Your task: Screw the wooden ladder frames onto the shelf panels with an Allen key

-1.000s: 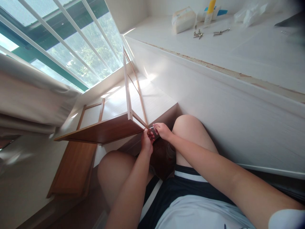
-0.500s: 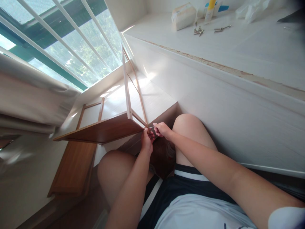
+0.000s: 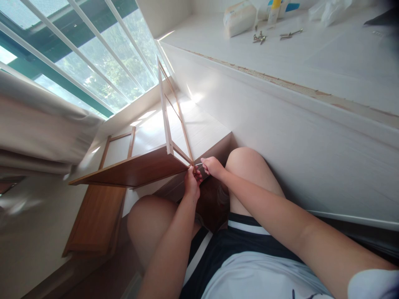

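A brown wooden panel with a narrow slatted frame (image 3: 131,169) stands on the white platform, one corner pointing toward me. My left hand (image 3: 192,183) is closed around that near corner, its fingers curled at the wood. Pinched in my right hand (image 3: 213,167) is a thin shiny metal tool (image 3: 199,164) that looks like a hex key. It spans the short gap between my two hands, at the corner of the frame. Its far end is hidden by my left fingers.
Screws (image 3: 259,38) and long bolts (image 3: 291,34) lie on the white ledge (image 3: 336,62) at upper right, near a wrapped package (image 3: 239,18) and a yellow-capped tube (image 3: 274,12). Another wooden piece (image 3: 96,218) leans at left below the curtain (image 3: 40,120). My knees flank the work.
My right hand has shifted and turned slightly, so more of the thin metal tool shows between the hands. My left hand and the wooden frame stay nearly still.
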Action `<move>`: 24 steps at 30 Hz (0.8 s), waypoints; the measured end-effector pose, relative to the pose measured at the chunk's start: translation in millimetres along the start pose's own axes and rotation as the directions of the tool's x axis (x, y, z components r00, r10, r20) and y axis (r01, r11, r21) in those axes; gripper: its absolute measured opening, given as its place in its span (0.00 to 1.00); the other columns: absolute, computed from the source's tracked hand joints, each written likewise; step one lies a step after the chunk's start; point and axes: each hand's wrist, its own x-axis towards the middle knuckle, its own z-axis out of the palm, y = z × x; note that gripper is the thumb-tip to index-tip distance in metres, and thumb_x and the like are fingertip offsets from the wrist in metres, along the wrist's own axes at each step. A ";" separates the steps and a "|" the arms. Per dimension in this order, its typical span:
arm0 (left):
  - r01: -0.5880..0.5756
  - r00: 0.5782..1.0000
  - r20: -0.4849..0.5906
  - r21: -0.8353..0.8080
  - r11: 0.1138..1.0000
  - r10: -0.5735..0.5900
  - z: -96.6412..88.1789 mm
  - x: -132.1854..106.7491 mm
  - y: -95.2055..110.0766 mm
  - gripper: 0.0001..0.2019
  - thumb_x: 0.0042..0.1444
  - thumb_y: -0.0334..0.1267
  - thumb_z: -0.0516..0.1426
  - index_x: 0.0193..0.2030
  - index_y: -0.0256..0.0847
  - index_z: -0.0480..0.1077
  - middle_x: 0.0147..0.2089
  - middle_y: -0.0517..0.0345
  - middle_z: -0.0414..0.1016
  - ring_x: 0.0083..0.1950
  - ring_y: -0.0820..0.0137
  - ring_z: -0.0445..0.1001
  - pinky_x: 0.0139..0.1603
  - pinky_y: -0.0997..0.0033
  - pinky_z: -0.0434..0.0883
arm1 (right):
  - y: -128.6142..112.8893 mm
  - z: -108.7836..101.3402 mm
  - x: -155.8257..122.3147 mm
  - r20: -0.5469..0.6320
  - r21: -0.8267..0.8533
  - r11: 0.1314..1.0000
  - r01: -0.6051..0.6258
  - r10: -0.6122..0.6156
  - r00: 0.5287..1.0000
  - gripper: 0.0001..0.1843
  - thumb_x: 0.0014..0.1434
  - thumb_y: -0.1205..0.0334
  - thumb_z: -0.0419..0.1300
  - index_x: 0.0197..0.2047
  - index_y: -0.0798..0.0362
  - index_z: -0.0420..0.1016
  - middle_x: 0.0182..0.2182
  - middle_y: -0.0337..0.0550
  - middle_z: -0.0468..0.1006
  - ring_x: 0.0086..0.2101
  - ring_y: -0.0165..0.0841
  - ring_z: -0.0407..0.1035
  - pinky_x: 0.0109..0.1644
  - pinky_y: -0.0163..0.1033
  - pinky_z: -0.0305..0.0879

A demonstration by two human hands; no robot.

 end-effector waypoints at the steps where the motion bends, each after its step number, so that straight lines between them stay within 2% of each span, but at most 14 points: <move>1: -0.001 1.000 0.000 0.000 1.000 0.001 0.0 0.0 0.1 0.15 0.52 0.49 0.58 0.36 0.37 0.72 0.27 0.64 0.68 0.23 0.79 0.65 0.23 0.76 0.59 | 0.6 -0.3 -0.8 0.005 -0.022 1.000 0.012 -0.012 1.000 0.27 0.64 0.51 0.50 0.16 0.51 0.57 0.09 0.34 0.57 0.13 0.26 0.55 0.21 0.35 0.50; 11: -0.011 1.000 0.004 0.006 1.000 0.011 0.6 -2.5 0.3 0.15 0.54 0.49 0.57 0.37 0.37 0.72 0.27 0.63 0.68 0.22 0.78 0.65 0.23 0.76 0.59 | 3.0 -3.8 -5.6 0.015 -0.179 0.976 0.120 -0.120 0.993 0.26 0.65 0.49 0.49 0.19 0.52 0.62 0.13 0.37 0.66 0.18 0.28 0.60 0.27 0.36 0.55; 24: -0.011 1.000 0.003 0.010 1.000 0.011 0.5 -3.1 0.3 0.14 0.55 0.47 0.56 0.37 0.36 0.72 0.26 0.64 0.67 0.22 0.79 0.65 0.23 0.78 0.60 | 2.9 -6.5 -11.9 0.017 -0.286 0.932 0.223 -0.228 0.973 0.22 0.67 0.52 0.49 0.22 0.52 0.64 0.18 0.35 0.67 0.23 0.29 0.62 0.32 0.35 0.55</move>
